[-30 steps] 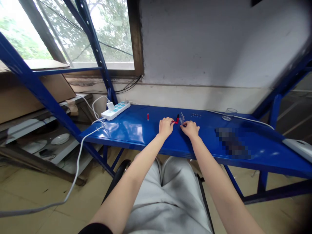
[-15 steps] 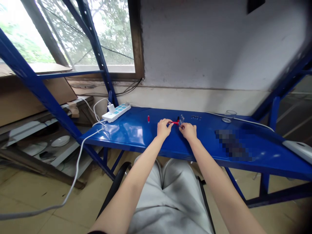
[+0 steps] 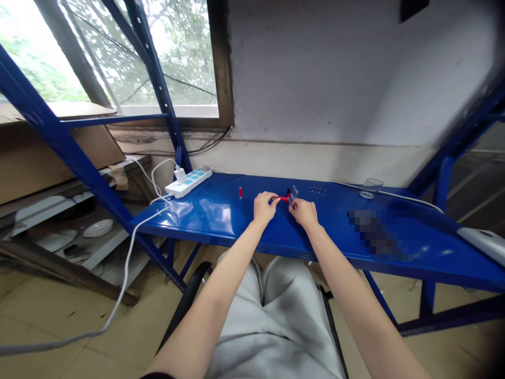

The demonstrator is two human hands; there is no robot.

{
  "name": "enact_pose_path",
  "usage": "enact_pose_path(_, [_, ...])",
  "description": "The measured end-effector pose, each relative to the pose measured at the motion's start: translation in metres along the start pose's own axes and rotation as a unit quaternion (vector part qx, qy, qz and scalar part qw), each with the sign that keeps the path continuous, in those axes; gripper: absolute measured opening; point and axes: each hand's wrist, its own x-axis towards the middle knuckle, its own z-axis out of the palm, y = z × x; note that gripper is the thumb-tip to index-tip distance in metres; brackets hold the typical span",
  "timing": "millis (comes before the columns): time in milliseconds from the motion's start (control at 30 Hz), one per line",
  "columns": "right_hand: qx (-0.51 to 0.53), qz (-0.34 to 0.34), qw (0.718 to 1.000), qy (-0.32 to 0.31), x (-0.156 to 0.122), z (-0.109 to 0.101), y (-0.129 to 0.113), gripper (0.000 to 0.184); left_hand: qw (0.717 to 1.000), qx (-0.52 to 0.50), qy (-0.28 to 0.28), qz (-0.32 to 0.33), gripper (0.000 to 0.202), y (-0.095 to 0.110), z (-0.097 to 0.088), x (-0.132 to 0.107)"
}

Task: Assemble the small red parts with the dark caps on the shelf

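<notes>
My left hand [image 3: 264, 207] is closed in a pinch on a slim red rod-like thing [image 3: 284, 198], which lies nearly level and points right. The rod's exact kind is too small to make out. Its right end meets a cluster of small grey, see-through pieces [image 3: 294, 192]. My right hand [image 3: 303, 212] is at the near side of that cluster, fingertips pinched together; what they hold is hidden. A small dark piece [image 3: 288, 192] shows just behind the rod. Farther left on the blue table [image 3: 213, 192] stands a short red tube [image 3: 240, 192] with a paler lower end.
Several tiny pieces [image 3: 317, 190] sit in rows behind my right hand. A clear glass [image 3: 371, 188] stands at the back right, near a white cable. A blurred-out dark object [image 3: 376, 234] lies on the right. A white power strip [image 3: 189, 182] occupies the left end.
Both hands have shifted very slightly to the left. The red rod is still in the left hand, its right end at the grey cluster.
</notes>
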Motion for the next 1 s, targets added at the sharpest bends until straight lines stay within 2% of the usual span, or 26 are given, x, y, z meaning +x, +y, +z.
enact_pose_path(333, [-0.024,-0.011,1.0,-0.009,0.0,0.0,0.0,0.012,1.0,0.006,-0.008,-0.002,0.012,0.001,-0.001,0.001])
enact_pose_path(533, [-0.048,-0.018,0.999,-0.016,0.001,0.0,-0.001,0.013,0.999,0.028,-0.021,0.009,0.021,0.005,-0.004,-0.001])
enact_pose_path(633, [-0.044,-0.021,0.999,-0.011,0.0,0.0,-0.001,0.013,0.997,0.042,-0.056,0.033,0.029,0.008,-0.004,-0.002])
enact_pose_path(800, [-0.023,-0.037,0.999,0.018,-0.001,0.0,0.001,0.016,0.983,0.045,-0.163,0.076,0.036,0.012,-0.001,-0.005])
enact_pose_path(1000, [0.008,-0.061,0.998,0.021,-0.001,-0.002,-0.001,0.017,0.987,0.03,-0.146,0.061,0.025,0.016,-0.004,-0.003])
